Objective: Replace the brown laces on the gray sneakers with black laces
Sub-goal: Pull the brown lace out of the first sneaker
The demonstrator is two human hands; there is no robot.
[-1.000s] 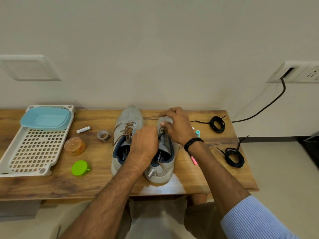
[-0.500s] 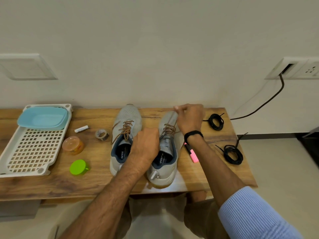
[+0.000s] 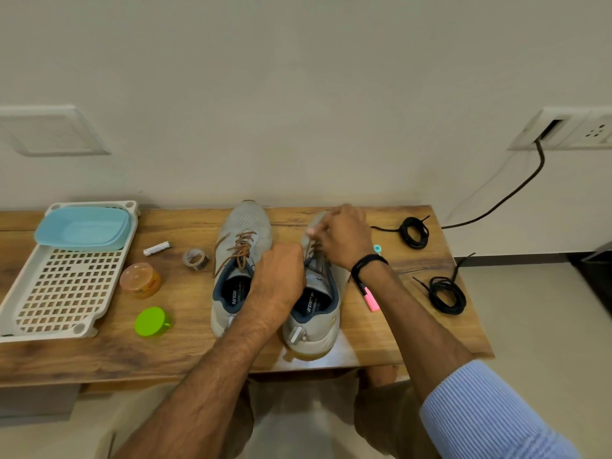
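Sneakers: two gray sneakers [image 3: 244, 223] stand side by side on the wooden counter [image 3: 185, 352], toes to the wall; mesh uppers, navy linings.
Brown laces: two; one criss-crossed on the left sneaker [image 3: 243, 250], the other brown lace [image 3: 310, 251] partly loosened on the right sneaker [image 3: 314, 326].
Black laces: two coiled bundles [image 3: 414, 232] [image 3: 445, 294] at the counter's right end, apart from the sneakers.
Right hand [image 3: 344, 236]: fingertips pinch the brown lace near the toe.
Left hand [image 3: 281, 276]: a fist against the right sneaker's inner collar; what it grips is hidden, possibly the tongue.
Change: half a second ago the right hand was higher and further right; it is now lower, and a teal cap [image 3: 377, 249] shows again.
Others: one perforated white tray [image 3: 66, 293], one blue tub [image 3: 82, 226], one orange jar [image 3: 140, 280], one green lid [image 3: 151, 321], one tape roll [image 3: 195, 259], one pink marker [image 3: 371, 298].
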